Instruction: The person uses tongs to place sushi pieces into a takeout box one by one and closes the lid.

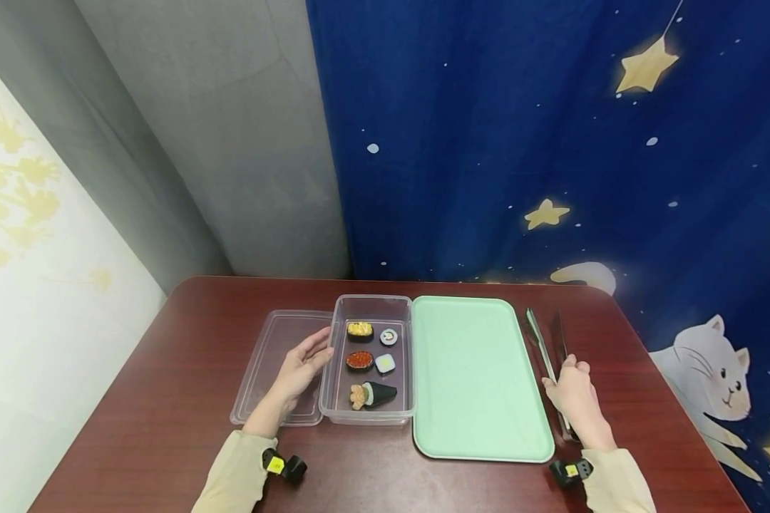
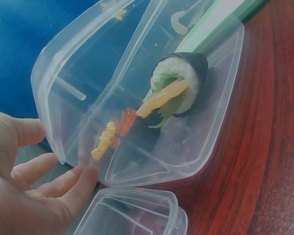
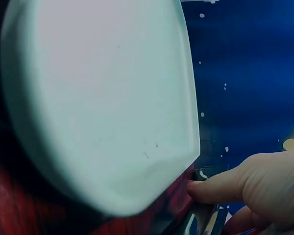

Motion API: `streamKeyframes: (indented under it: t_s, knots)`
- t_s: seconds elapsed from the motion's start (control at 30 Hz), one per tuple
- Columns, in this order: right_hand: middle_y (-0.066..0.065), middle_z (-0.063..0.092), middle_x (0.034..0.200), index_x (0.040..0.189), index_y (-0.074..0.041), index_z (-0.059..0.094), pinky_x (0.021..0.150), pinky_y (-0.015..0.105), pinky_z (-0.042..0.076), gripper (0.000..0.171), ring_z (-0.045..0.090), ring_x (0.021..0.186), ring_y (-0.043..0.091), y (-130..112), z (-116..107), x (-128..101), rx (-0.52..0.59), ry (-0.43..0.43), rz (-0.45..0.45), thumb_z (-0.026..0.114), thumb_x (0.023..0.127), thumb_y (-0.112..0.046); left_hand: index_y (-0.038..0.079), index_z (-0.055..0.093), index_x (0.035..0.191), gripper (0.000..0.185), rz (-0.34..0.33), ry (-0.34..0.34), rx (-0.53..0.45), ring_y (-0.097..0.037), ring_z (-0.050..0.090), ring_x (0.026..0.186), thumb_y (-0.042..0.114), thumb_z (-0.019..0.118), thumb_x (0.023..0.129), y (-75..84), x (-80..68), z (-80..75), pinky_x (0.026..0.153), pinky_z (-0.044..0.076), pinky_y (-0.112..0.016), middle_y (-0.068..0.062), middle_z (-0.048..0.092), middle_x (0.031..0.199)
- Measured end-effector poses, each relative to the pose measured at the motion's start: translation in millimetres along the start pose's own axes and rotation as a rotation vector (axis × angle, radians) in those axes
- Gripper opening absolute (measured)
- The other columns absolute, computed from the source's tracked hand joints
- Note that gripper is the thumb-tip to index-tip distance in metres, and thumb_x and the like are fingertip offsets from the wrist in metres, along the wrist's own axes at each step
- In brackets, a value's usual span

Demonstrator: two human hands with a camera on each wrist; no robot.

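My left hand [image 1: 304, 367] is at the left wall of a clear plastic container [image 1: 375, 416], its fingers loosely extended and the fingertips at the wall. In the container lie a yellow-topped sushi piece [image 1: 360, 330], a red roe sushi [image 1: 360, 360], two small round rolls, one of them a sushi roll [image 1: 388, 337], and a dark hand roll [image 1: 381, 393] whose rice and filling show in the left wrist view. On the right, my right hand [image 1: 577, 399] grips metal tongs [image 1: 539, 338] lying along the tray's side, with the thumb on one arm; the other fingers are partly hidden.
A pale green tray [image 1: 478, 377] stands between the container and the tongs. The container's clear lid [image 1: 263, 363] lies flat on the brown table [image 1: 167, 399] to the left, partly under my left hand. Behind the table hang a grey curtain and a blue star-patterned curtain [image 1: 455, 142].
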State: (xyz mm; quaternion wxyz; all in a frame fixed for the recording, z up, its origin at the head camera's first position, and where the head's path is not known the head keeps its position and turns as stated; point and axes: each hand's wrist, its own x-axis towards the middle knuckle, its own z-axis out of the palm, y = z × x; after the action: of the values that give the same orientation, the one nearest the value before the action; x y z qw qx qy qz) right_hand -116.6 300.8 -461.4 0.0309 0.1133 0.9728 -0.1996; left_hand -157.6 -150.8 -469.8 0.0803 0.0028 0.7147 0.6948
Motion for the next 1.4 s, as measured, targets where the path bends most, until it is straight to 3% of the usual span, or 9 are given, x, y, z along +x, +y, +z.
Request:
streamKeyframes:
  t_s: [0.2, 0.3, 0.43, 0.6, 0.77, 0.9, 1.17, 1.4]
  knots:
    - [0.049, 0.031, 0.113, 0.129, 0.031, 0.015, 0.070, 0.056, 0.047, 0.078, 0.052, 0.085, 0.057, 0, -3, -4, 0.010, 0.040, -0.028, 0.060, 0.089, -0.018, 0.001, 0.039, 0.141, 0.049, -0.012, 0.030, -0.020, -0.031, 0.046, 0.123, 0.007, 0.054, 0.095, -2.0, -0.1, -0.2, 0.095, 0.045, -0.027, -0.025, 0.043, 0.138]
    - [0.049, 0.027, 0.121, 0.131, 0.030, 0.015, 0.075, 0.057, 0.046, 0.078, 0.048, 0.095, 0.058, -1, -5, -7, 0.038, 0.097, -0.046, 0.059, 0.090, -0.020, -0.002, 0.038, 0.140, 0.047, -0.025, 0.071, -0.072, -0.024, 0.052, 0.118, 0.008, 0.051, 0.096, -2.0, -0.9, -4.0, 0.093, 0.047, -0.029, -0.025, 0.043, 0.138]
    - [0.046, 0.029, 0.127, 0.134, 0.026, 0.020, 0.083, 0.061, 0.041, 0.070, 0.039, 0.110, 0.058, -4, -8, -8, 0.104, 0.218, -0.094, 0.058, 0.091, -0.015, -0.006, 0.037, 0.139, 0.045, -0.018, 0.120, -0.146, -0.013, 0.059, 0.107, 0.005, 0.049, 0.097, -1.8, -3.6, -15.5, 0.090, 0.048, -0.027, -0.029, 0.042, 0.137]
    - [0.042, 0.036, 0.127, 0.133, 0.022, 0.031, 0.088, 0.062, 0.038, 0.060, 0.039, 0.113, 0.055, -19, -10, -7, 0.186, 0.316, -0.178, 0.059, 0.091, -0.011, -0.008, 0.039, 0.136, 0.044, -0.011, 0.162, -0.139, -0.014, 0.061, 0.105, 0.003, 0.051, 0.096, 0.0, -9.0, -36.8, 0.091, 0.048, -0.028, -0.028, 0.047, 0.133]
    - [0.038, 0.047, 0.122, 0.127, 0.019, 0.044, 0.089, 0.059, 0.039, 0.051, 0.046, 0.110, 0.050, -51, -12, -2, 0.264, 0.381, -0.324, 0.062, 0.089, -0.009, -0.011, 0.040, 0.135, 0.044, -0.025, 0.218, -0.124, -0.010, 0.063, 0.100, 0.004, 0.053, 0.095, 2.1, -14.1, -57.4, 0.093, 0.046, -0.030, -0.006, 0.064, 0.116]
    - [0.034, 0.054, 0.116, 0.126, 0.017, 0.048, 0.084, 0.056, 0.044, 0.048, 0.053, 0.104, 0.045, -81, -12, 2, 0.310, 0.387, -0.414, 0.064, 0.088, -0.009, -0.012, 0.039, 0.134, 0.046, -0.027, 0.249, -0.125, -0.007, 0.063, 0.097, 0.006, 0.054, 0.095, -0.4, -17.3, -71.3, 0.093, 0.046, -0.029, 0.007, 0.067, 0.104]
    - [0.029, 0.058, 0.113, 0.126, 0.013, 0.051, 0.081, 0.048, 0.051, 0.047, 0.059, 0.100, 0.039, -151, -2, 5, 0.407, 0.303, -0.525, 0.066, 0.087, -0.010, -0.011, 0.040, 0.134, 0.046, -0.045, 0.296, -0.043, -0.005, 0.063, 0.097, 0.009, 0.053, 0.096, -10.1, -19.6, -92.2, 0.092, 0.046, -0.026, -0.009, 0.062, 0.120]
    - [0.026, 0.060, 0.109, 0.126, 0.012, 0.052, 0.078, 0.046, 0.052, 0.047, 0.061, 0.094, 0.036, -208, 15, -1, 0.416, 0.240, -0.671, 0.065, 0.087, -0.012, -0.010, 0.041, 0.134, 0.045, -0.050, 0.331, -0.030, -0.003, 0.063, 0.095, 0.008, 0.054, 0.095, -15.3, -22.1, -103.1, 0.089, 0.047, -0.023, -0.009, 0.062, 0.121]
